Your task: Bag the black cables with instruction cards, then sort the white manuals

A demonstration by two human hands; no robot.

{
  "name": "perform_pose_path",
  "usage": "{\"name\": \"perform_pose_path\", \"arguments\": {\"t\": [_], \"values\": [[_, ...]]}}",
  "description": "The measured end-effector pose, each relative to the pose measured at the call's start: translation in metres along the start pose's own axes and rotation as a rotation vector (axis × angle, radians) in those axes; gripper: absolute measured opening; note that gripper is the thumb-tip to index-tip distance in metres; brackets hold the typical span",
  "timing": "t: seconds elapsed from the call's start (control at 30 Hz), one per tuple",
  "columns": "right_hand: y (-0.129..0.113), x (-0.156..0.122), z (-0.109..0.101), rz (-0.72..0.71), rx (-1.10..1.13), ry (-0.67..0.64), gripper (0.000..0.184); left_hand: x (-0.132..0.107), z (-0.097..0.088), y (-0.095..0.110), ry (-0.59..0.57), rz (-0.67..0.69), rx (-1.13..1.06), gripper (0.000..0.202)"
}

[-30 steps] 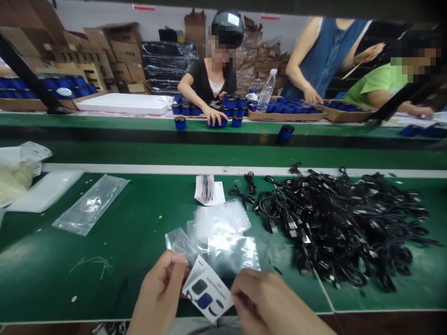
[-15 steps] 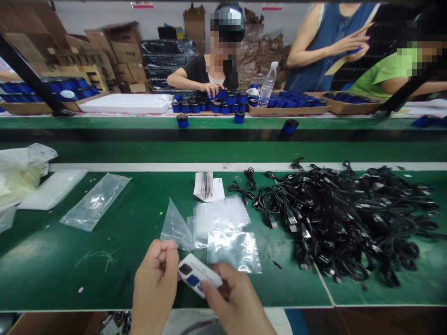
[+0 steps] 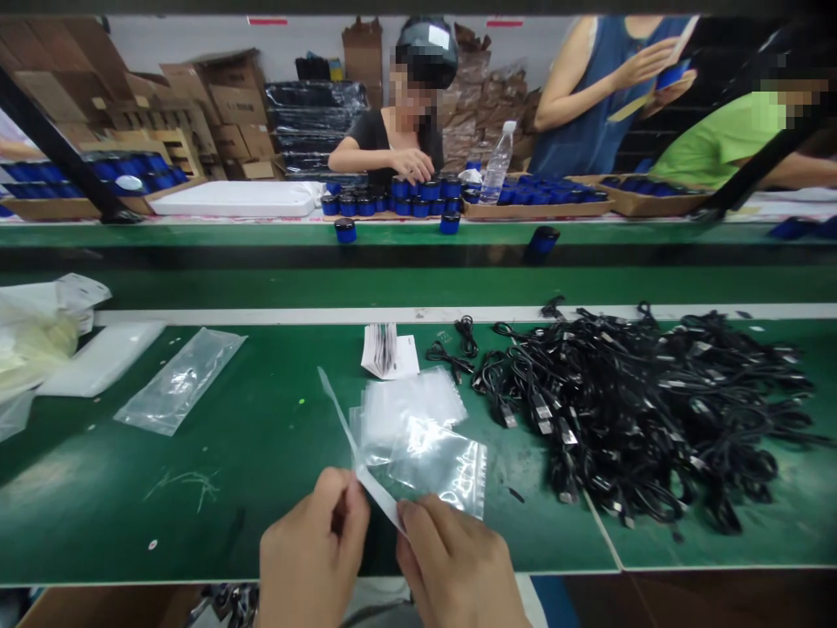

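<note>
Left hand point(image 3: 314, 558) and right hand point(image 3: 458, 567) both pinched on small clear bag point(image 3: 357, 453) held edge-on between fingers point(image 3: 346, 501) above bench point(image 3: 196, 488), bag stack point(image 3: 418, 427) just beyond, cable heap point(image 3: 654, 410) far right; best kept taut, thumbs parting the mouth evenly.

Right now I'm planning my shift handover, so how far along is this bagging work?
Done: nothing finished shows on the green bench. In hand: left hand and right hand pinch one clear zip bag, seen edge-on. Left: loose empty zip bags, a stack of leaflets, and a big pile of black cables.
</note>
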State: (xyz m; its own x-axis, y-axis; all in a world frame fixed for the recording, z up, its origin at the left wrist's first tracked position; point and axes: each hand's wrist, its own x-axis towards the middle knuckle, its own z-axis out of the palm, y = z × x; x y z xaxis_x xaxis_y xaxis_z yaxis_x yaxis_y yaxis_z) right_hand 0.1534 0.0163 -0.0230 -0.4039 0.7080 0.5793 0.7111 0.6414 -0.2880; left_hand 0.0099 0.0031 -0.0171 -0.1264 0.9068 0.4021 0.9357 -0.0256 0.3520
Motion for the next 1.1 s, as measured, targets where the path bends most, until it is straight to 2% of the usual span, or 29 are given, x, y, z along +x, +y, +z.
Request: {"name": "perform_pose_path", "arguments": {"t": [0.07,0.13,0.2,0.27,0.37,0.43,0.5,0.63,0.73,0.8,0.9,0.97,1.1], "values": [[0.001,0.004,-0.006,0.035,-0.024,-0.024,0.027,-0.004,0.004,0.001,0.015,0.125,0.076,0.023],[0.003,0.007,-0.011,0.075,-0.001,0.009,0.027,-0.005,0.006,0.001,0.004,0.162,0.042,0.025],[0.006,0.008,-0.013,0.052,0.064,0.036,0.021,-0.004,0.005,0.000,-0.046,0.113,-0.053,0.025],[0.009,0.007,-0.013,-0.045,0.118,0.032,0.018,-0.001,0.002,-0.001,-0.096,0.024,-0.140,0.025],[0.013,0.005,-0.013,-0.149,0.118,0.042,0.020,0.002,-0.003,-0.001,-0.058,-0.017,-0.163,0.022],[0.014,0.005,-0.015,-0.160,0.110,0.052,0.020,0.003,-0.005,-0.001,-0.008,0.064,-0.139,0.019],[0.014,0.006,-0.017,-0.177,0.117,0.085,0.019,0.003,-0.005,0.000,-0.013,0.161,-0.143,0.016],[0.015,0.007,-0.012,-0.210,0.120,0.047,0.021,0.002,-0.003,-0.001,-0.026,0.204,-0.177,0.014],[0.013,0.006,-0.005,-0.151,0.097,-0.020,0.021,0.001,-0.003,-0.001,-0.011,0.258,-0.173,0.014],[0.011,0.008,-0.004,-0.056,0.145,-0.069,0.020,0.000,-0.004,-0.002,-0.051,0.317,-0.187,0.012],[0.008,0.015,-0.011,0.103,0.408,-0.243,0.022,0.000,-0.009,-0.003,-0.060,0.365,-0.168,0.010],[0.007,0.021,-0.017,0.146,0.577,-0.349,0.026,0.001,-0.013,-0.005,-0.041,0.371,-0.128,0.011],[0.011,0.029,-0.027,0.178,0.618,-0.330,0.024,0.003,-0.016,-0.009,-0.022,0.435,-0.117,0.010]]}}
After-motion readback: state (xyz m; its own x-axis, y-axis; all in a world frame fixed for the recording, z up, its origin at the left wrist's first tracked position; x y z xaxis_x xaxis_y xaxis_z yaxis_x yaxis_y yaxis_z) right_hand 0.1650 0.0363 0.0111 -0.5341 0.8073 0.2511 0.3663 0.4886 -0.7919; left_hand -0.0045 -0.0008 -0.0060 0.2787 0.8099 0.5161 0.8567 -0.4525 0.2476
